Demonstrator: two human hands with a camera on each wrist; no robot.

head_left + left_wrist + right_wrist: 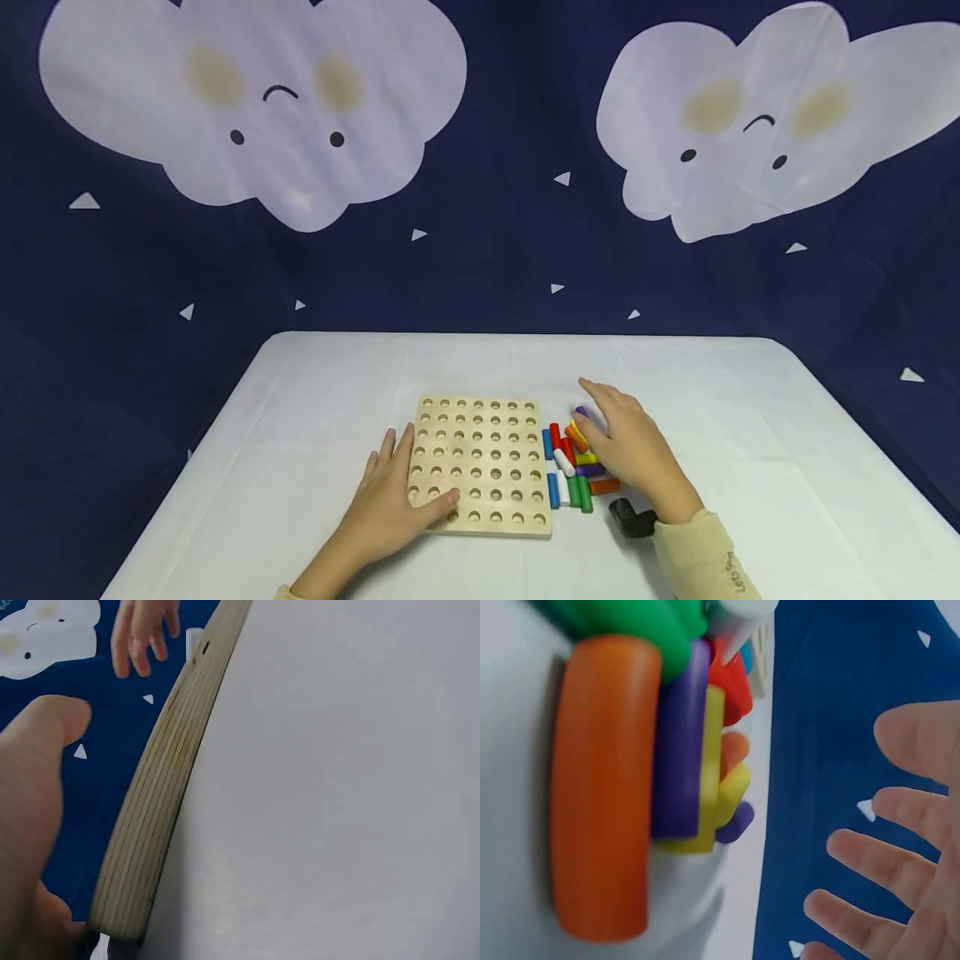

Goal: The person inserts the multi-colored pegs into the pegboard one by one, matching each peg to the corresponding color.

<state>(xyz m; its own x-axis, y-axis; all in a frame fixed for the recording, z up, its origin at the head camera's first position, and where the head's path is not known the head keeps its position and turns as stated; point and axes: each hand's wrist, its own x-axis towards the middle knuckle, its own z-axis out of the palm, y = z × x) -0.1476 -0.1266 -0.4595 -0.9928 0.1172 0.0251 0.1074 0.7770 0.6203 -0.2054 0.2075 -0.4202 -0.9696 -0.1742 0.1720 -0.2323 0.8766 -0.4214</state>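
A square wooden pegboard [486, 464] with rows of round holes lies flat on the table. My left hand [397, 500] rests at its left side, fingers along the edge and thumb over the near left corner. In the left wrist view the layered side of the wooden board [169, 772] shows beside the thumb [64, 720]. Just right of the board lies a pile of coloured pegs, among them a green peg [584, 493], a white peg [564, 462] and an orange peg [606, 787]. Above the pile's right side hovers my right hand [633, 442], fingers spread and holding nothing.
A white cloth covers the table [337, 375]. Beneath my right wrist shows a black device [632, 518]. Behind the table hangs a dark blue backdrop [495, 275] with white clouds.
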